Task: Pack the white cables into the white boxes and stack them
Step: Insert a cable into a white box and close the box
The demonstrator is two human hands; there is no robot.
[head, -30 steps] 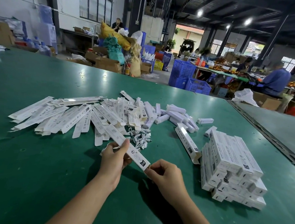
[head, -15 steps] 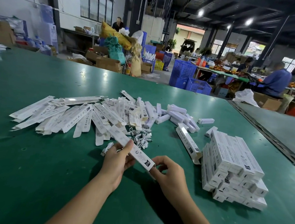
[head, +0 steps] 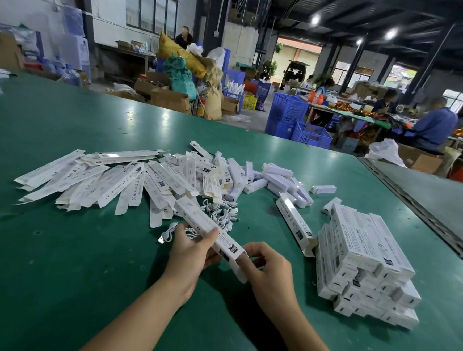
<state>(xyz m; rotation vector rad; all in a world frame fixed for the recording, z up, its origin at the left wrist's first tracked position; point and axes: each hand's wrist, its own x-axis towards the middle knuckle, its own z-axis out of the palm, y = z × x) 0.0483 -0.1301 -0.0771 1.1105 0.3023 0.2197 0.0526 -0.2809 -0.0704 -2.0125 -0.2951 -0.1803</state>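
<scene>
My left hand (head: pixel 191 252) grips a long white box (head: pixel 201 223) around its middle, holding it slanted above the green table (head: pixel 51 272). My right hand (head: pixel 269 272) pinches the opened flap at the box's near end. A heap of coiled white cables (head: pixel 221 213) lies just beyond my hands, and one loose cable (head: pixel 168 232) lies left of my left hand. To the right stands a stack of packed white boxes (head: pixel 365 258). One open box (head: pixel 294 224) lies beside the stack.
A spread of flat unfolded boxes (head: pixel 99 181) covers the table at the left. Small white lamp units (head: pixel 277 179) lie in a pile behind the cables. A second table (head: pixel 444 197) adjoins on the right. People work at benches far back.
My right hand has opened the near end flap of the box, which now hangs down. The box has shifted slightly nearer and to the right in my left hand.
</scene>
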